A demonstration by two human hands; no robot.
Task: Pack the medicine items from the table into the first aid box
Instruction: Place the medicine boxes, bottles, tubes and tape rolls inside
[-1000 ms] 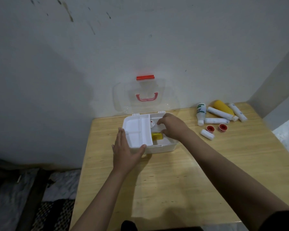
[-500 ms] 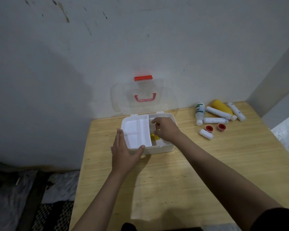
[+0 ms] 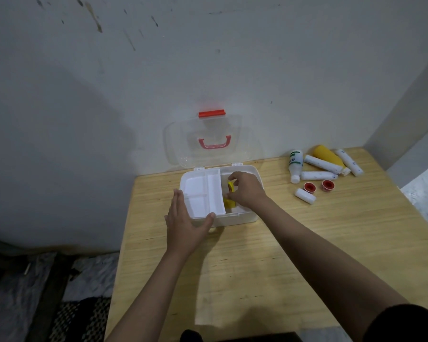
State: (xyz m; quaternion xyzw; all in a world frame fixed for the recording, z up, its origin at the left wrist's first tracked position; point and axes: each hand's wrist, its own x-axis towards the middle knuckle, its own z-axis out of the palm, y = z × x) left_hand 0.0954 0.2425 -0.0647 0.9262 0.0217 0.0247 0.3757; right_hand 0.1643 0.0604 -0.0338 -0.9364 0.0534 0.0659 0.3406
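The white first aid box [image 3: 235, 219] stands open on the wooden table [image 3: 269, 262], its clear lid [image 3: 183, 144] with red handle leaning on the wall. A white inner tray [image 3: 203, 193] covers the box's left half. My left hand [image 3: 185, 223] rests flat against the box's front left corner, thumb on the rim. My right hand [image 3: 245, 188] is inside the right half, fingers pinched on a small yellow item [image 3: 230, 186]. Another yellow item [image 3: 229, 204] lies below it in the box.
At the table's back right lie a white bottle with green label [image 3: 295, 165], a yellow bottle [image 3: 328, 155], several white tubes [image 3: 321, 164], a short white roll [image 3: 305, 196] and two red-centred tape rolls [image 3: 309, 187]. The wall is close behind; floor mats lie left.
My right hand has shifted left inside the box and now pinches a yellow item near the tray's edge. My left hand has stayed on the box corner.
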